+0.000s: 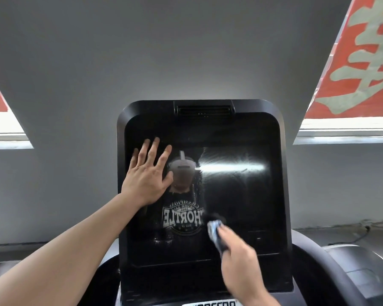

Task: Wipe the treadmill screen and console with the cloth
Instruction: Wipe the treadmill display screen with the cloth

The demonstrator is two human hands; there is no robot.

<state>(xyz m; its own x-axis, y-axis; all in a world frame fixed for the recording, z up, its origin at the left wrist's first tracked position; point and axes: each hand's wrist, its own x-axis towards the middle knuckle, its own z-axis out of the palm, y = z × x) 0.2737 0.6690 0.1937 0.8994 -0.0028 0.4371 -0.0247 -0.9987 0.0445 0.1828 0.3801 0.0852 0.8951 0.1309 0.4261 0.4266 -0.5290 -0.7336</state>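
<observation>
**Two hands at a treadmill screen, one flat, one with the cloth**

We see the left hand (146, 173) laid flat on the upper left of the dark treadmill screen (237, 195), its fingers (152, 149) straight and spread, the forearm reaching in from the lower left. The right hand (239, 259) comes up from the bottom edge, blurred; its fingers are curled round a bunched blue-and-dark cloth (216, 234), which is pressed to the glass low and just right of centre. We cannot tell exactly how each finger lies on it.

The glossy screen mirrors a person in a headset and a dark printed T-shirt, with a bright streak of light and smear marks across its right half. It sits in the black console (284, 217), which has a slotted vent (203, 110) at its top edge. A grey wall (186, 51) fills the space behind, with windows at both sides and a red banner (363, 69) with pale characters at upper right. A curved grey handrail housing (349, 261) shows at lower right.
</observation>
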